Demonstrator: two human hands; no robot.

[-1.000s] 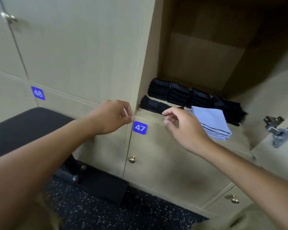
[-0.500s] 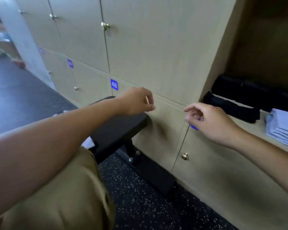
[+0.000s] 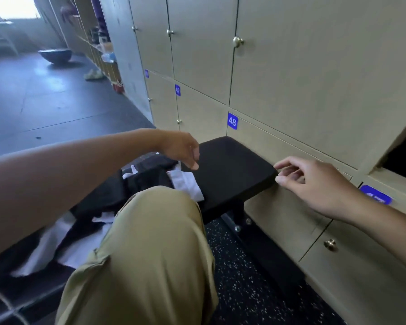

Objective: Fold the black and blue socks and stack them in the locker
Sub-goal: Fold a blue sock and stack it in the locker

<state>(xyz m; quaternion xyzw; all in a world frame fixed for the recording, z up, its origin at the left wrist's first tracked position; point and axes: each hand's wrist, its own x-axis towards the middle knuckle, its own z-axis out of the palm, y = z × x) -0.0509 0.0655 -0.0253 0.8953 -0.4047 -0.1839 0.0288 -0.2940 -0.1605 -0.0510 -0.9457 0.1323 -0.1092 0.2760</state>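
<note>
Both hands empty, left hand over bench socks, right hand seemingly relaxed

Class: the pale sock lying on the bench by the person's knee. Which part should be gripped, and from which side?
Pinch the pale sock's free end lying flat on the bench, coming from above with the left hand hovering there. Its other end seems tucked among dark socks.

Two hands — one bench
</note>
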